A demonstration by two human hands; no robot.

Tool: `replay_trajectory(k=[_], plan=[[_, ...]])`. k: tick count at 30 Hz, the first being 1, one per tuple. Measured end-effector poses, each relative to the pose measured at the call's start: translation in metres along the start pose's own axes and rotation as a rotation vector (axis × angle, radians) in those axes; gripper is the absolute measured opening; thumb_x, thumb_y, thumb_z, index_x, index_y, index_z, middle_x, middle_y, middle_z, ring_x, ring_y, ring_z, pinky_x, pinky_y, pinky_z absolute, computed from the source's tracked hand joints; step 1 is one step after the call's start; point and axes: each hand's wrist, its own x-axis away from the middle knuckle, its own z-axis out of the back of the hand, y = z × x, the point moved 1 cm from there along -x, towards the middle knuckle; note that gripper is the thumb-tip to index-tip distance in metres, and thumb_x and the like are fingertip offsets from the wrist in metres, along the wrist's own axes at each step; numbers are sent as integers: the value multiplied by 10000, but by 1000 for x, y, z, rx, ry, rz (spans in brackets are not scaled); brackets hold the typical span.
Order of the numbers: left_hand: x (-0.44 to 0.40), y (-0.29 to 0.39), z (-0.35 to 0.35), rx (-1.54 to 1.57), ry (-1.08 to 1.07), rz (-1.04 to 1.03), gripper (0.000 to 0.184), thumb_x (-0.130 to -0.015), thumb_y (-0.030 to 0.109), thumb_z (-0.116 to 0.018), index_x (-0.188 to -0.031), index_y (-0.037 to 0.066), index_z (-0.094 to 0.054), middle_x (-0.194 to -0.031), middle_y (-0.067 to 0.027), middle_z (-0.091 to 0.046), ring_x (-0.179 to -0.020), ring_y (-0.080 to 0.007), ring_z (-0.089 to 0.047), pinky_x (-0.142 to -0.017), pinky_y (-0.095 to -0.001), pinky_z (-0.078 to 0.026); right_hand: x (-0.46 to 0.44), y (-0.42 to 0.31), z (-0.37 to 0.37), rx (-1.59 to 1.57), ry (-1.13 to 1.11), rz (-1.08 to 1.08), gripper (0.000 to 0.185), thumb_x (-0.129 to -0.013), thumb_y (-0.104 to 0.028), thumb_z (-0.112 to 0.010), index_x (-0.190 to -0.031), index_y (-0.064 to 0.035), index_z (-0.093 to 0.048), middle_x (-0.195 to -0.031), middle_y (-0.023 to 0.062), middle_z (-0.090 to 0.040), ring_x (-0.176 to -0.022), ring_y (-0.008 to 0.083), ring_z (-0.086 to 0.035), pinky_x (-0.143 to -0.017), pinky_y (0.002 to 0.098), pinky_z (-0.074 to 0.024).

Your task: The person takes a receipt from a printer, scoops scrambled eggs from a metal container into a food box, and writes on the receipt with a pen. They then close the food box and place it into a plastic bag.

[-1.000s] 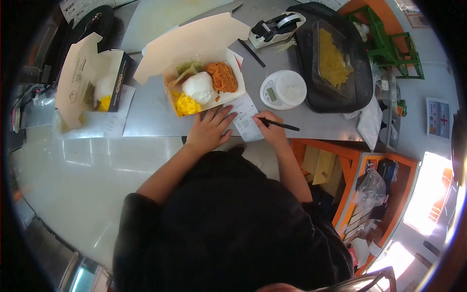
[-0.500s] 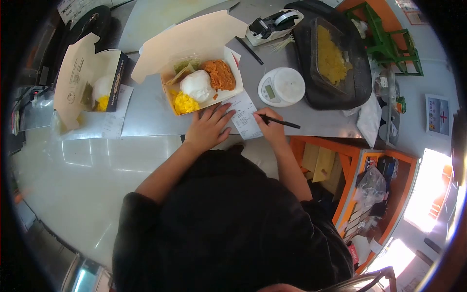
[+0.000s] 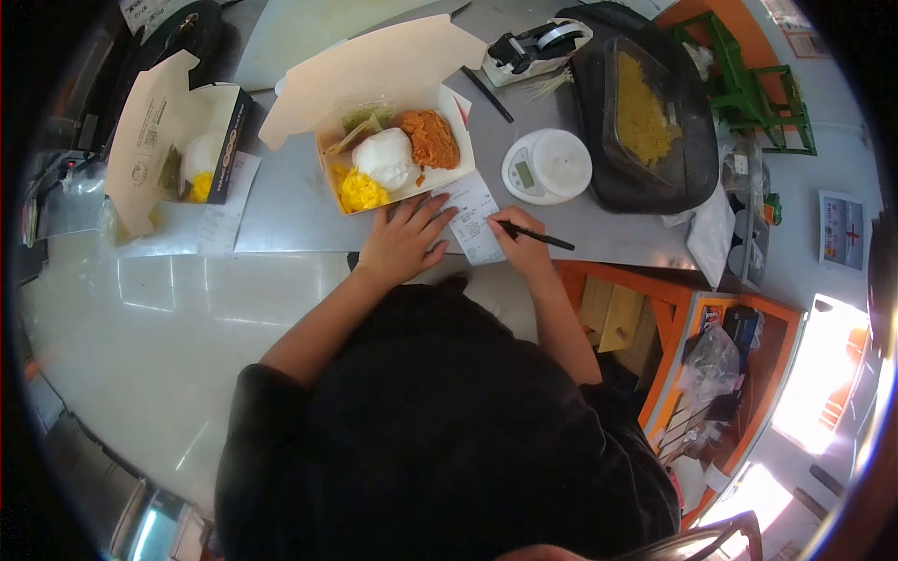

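Observation:
My right hand [image 3: 521,241] grips a black pen [image 3: 547,237] over the right side of a printed receipt [image 3: 475,221] at the counter's front edge. Spread flat, my left hand [image 3: 404,241] has its fingertips at the receipt's left side, just below an open meal box [image 3: 444,194]. Inside that box are white rice [image 3: 384,157], a brown fried piece [image 3: 430,139], yellow egg [image 3: 362,190] and a green packet [image 3: 365,119]. A white scale [image 3: 546,166] stands to the right of the receipt.
Farther left is a second open box [image 3: 224,145] beside another receipt [image 3: 224,220]. A tape dispenser [image 3: 536,51] and a black marker [image 3: 487,94] lie behind the scale. On the right, a black tray [image 3: 687,178] holds a clear container of yellow food [image 3: 644,117]. Orange shelving [image 3: 669,318] stands below.
The view has shifted slightly, moving the counter's items a little in the picture. My hands keep nearly the same places, and the pen is still in my right hand.

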Motion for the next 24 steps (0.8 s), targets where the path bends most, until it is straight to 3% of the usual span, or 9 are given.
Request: replay_trajectory(k=[14,24], plan=[[0,-1,-1,1,-7,-3,516,-829,407,-565,-1298,207,-488,-1366,4,-438,-1233,-192,-404,-918,-459,-366,2,3,0,-46,20,-23,102,-809,-97,-643,-814,-3,-603,-711,116,-586,-605,217,-534,-577,311,-422],[0,0,2,2,0,-2,511,-827,398,-568,-1293,203,-493,-1356,1,-448,-1223,-188,-416,-917,-445,-366,2,10,0,-85,84,27,97,-806,-82,-643,-787,-8,-584,-684,80,-566,-601,154,-509,-554,287,-405]])
